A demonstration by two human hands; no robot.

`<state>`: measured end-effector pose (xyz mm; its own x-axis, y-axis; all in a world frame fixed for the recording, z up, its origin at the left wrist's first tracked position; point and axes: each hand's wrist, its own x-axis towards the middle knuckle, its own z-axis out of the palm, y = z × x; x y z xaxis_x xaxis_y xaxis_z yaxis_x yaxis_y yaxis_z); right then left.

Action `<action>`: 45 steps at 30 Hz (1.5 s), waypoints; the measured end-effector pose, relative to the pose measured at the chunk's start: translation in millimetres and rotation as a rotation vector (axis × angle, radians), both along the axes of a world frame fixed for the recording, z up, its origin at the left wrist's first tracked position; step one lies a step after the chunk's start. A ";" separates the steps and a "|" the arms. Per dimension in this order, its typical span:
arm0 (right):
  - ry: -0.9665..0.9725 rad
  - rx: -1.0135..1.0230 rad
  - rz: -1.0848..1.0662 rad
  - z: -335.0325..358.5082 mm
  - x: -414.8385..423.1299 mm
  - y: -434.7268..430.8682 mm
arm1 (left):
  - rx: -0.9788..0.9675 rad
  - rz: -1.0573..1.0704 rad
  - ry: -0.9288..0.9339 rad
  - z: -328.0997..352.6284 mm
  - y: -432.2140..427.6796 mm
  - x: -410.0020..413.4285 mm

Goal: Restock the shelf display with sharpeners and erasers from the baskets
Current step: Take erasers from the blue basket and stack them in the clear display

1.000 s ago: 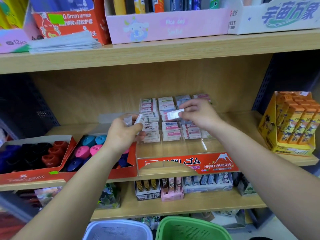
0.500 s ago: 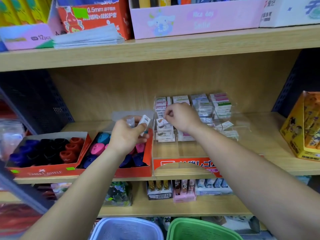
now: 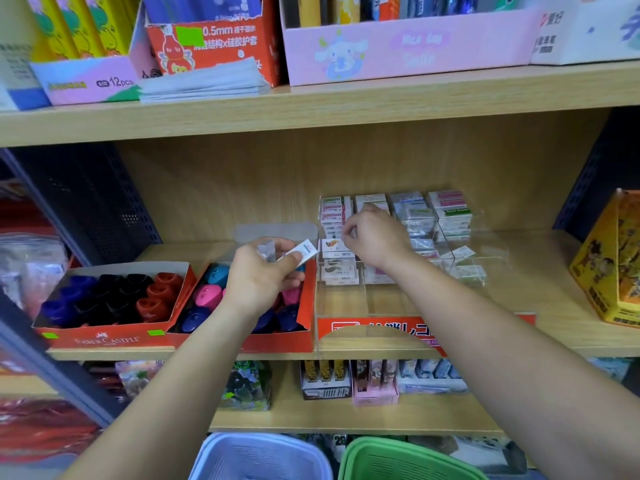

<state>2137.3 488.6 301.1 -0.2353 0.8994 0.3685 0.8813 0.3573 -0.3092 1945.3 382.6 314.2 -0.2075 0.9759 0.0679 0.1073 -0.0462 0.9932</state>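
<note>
Erasers [image 3: 394, 216] sit in neat little rows at the back of a see-through eraser tray [image 3: 426, 327]. The tray has a red sign on its front and stands on the middle shelf [image 3: 540, 271], which is made of wood.

The left hand [image 3: 263, 271] is held up just beside the tray's left edge, above a box of sharpeners. Its fingers are curled in. The thumb and a finger pinch a small white eraser [image 3: 304, 251] that sticks out to the right, toward the tray. A second little thing in shiny wrap [image 3: 266, 247] pokes up from the same hand, and I cannot tell what it is.

The right hand [image 3: 375, 237] is over the left rows of the tray, near the back. Its fingers are bent and bunched together, with the tips close to the erasers in the row at the far left. I cannot tell if it has hold of anything.

Left of the tray stand two red boxes, side by side. The near red box [image 3: 308, 306] is right against the tray and holds pink, teal and dark blue sharpeners [image 3: 207, 294]. The far red box [image 3: 114, 339] holds blue, black and red sharpeners [image 3: 159, 289].

Down at the bottom, under the arms, a pale blue basket [image 3: 259, 455] and a green basket [image 3: 398, 459] sit next to each other. What is inside them is hidden.

A yellow box [image 3: 609, 265] stands at the right end of the shelf, well apart from the tray.
</note>
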 end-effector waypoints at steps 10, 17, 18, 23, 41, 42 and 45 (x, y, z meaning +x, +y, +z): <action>-0.032 -0.196 0.213 -2.1 13.5 -12.7 | -0.011 0.009 -0.025 0.6 -1.8 -1.5; 0.196 -0.164 0.193 1.1 14.8 -21.4 | -0.015 0.014 -0.029 1.0 -1.8 -1.2; 0.255 -0.137 0.192 2.9 14.7 -24.7 | -0.012 0.008 -0.032 2.3 -1.3 -0.1; 0.641 -0.331 0.362 17.6 8.8 -52.0 | 0.013 -0.062 -0.034 9.6 -2.0 12.2; 1.108 -0.463 0.386 26.7 34.8 -85.9 | 0.064 -0.166 0.023 22.8 -23.5 32.0; 1.114 -0.441 0.377 26.1 35.4 -86.0 | 0.061 -0.166 0.031 22.0 -24.1 33.0; 1.071 -0.412 0.345 22.8 38.4 -86.9 | 0.068 -0.161 0.053 19.9 -24.2 35.3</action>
<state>2175.7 401.6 323.9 -0.2369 0.9454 0.2237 -0.0166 0.2263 -0.9739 1980.6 358.4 334.1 -0.0429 0.9891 0.1410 0.1448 -0.1335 0.9804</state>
